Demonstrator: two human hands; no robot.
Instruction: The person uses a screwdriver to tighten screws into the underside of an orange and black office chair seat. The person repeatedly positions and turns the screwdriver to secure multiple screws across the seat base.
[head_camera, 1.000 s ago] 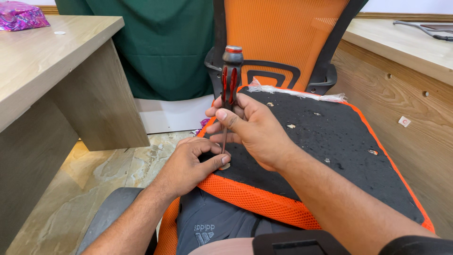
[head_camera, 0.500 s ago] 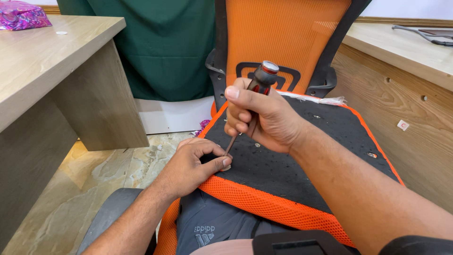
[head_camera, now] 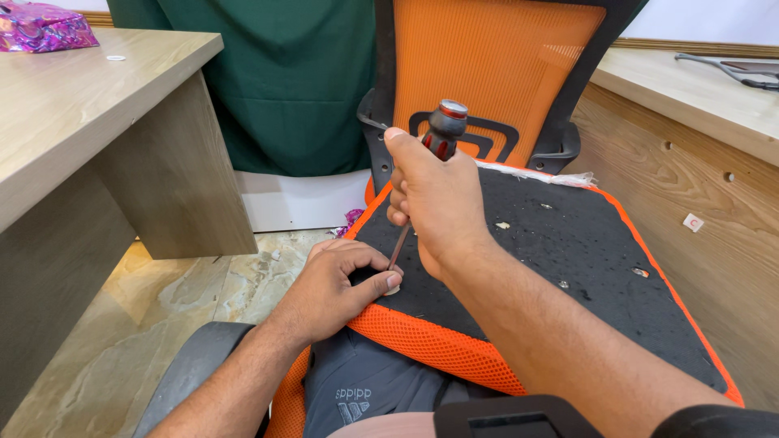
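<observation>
Right hand [head_camera: 434,203] is closed in a full fist around a screwdriver with a red and black handle and thin metal shaft [head_camera: 442,134]; handle top sticks out at 12 o'clock above the thumb, shaft runs down toward 7 o'clock. Shaft tip meets the black fabric underside of an orange mesh chair seat [head_camera: 568,251] right at the left thumb. Left hand [head_camera: 337,284] lies curled on the seat's near-left edge, fingers bent, thumb and forefinger pinched at the tip; cannot tell whether something small sits between them. Seat lies upside down across the person's lap, orange mesh rim [head_camera: 430,345] showing at 6 o'clock. Small pale specks are scattered over the black fabric.

Orange mesh chair backrest with black frame [head_camera: 495,73] stands upright at 12 o'clock, just behind the seat. Light wooden desk [head_camera: 89,122] at 9 to 10 o'clock, shiny pink wrapped bundle [head_camera: 45,24] on its far corner. Dark green cloth [head_camera: 284,81] hangs at 11 o'clock. Wooden panel wall [head_camera: 690,186] at 3 o'clock. Stone tile floor [head_camera: 162,324] at 8 o'clock.
</observation>
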